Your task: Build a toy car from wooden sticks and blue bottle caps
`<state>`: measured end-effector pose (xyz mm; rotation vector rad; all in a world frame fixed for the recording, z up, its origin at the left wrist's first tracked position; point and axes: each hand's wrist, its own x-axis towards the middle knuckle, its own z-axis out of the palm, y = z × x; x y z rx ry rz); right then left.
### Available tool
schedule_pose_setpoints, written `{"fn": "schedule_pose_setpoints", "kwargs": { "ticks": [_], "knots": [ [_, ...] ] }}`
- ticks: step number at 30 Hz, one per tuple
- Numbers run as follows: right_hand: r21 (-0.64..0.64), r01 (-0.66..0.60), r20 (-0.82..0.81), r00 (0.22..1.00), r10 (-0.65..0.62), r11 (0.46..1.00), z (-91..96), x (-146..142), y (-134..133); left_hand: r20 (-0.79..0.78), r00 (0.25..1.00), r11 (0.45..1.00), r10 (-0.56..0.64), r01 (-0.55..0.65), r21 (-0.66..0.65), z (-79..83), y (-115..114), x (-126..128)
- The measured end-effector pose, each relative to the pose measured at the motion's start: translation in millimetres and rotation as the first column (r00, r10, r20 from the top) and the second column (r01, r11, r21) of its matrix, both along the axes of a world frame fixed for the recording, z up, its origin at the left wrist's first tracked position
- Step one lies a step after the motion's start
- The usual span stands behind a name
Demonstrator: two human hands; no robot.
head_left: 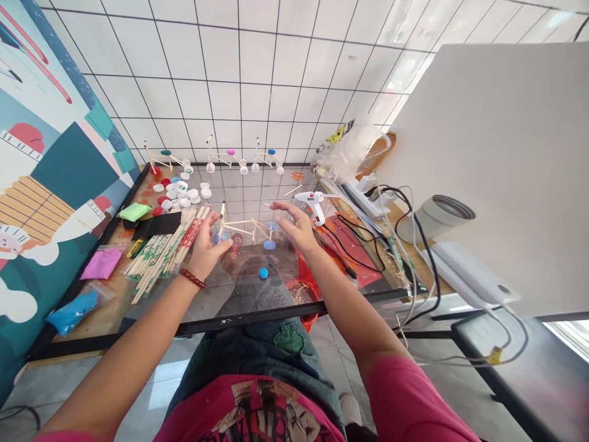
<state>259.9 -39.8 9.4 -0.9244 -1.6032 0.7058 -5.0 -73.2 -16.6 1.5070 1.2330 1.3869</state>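
A small tricycle model (239,226) made of wooden sticks, with blue bottle-cap wheels, stands on the glass tabletop. My left hand (205,248) is beside its front upright, thumb stretched toward the front wheel, fingers apart. To the right of the model's rear wheels, my right hand (295,227) is spread, palm toward the model. A short pale stick tip shows by its fingertips; I cannot tell whether they touch it. Nearer the table edge lies a round blue piece (263,273). A white glue gun (313,205) sits just beyond my right hand.
Three similar stick models (225,158) line the back edge. Bottle caps (179,193), bundled wooden sticks (161,252) and bags of coloured clay (102,263) are at left. Cables (368,239), a power strip (368,193) and a red bag (307,282) are at right.
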Motion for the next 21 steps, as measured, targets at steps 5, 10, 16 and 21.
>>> {"fn": "schedule_pose_setpoints", "kwargs": {
  "ticks": [5,10,16,21],
  "knots": [
    [0.000,0.074,-0.035,0.997,-0.074,0.997,4.9,6.5,-3.2,-0.009,1.000,1.000,-0.003,0.003,0.003,3.8,-4.5,-1.8],
    [-0.084,-0.020,0.054,0.998,0.025,0.996,-0.8,14.6,-9.0,0.006,1.000,1.000,0.017,-0.017,0.025,1.7,-0.4,-9.2],
    [-0.209,-0.055,0.373,0.918,0.131,0.976,-17.6,14.4,-6.6,-0.095,0.995,0.990,-0.043,0.030,-0.135,1.6,3.8,-17.3],
    [-0.181,-0.045,0.463,0.877,0.126,0.982,-23.6,12.3,-1.0,-0.143,0.987,0.995,-0.067,0.056,-0.083,-7.1,9.1,-18.1]
  ]
}}
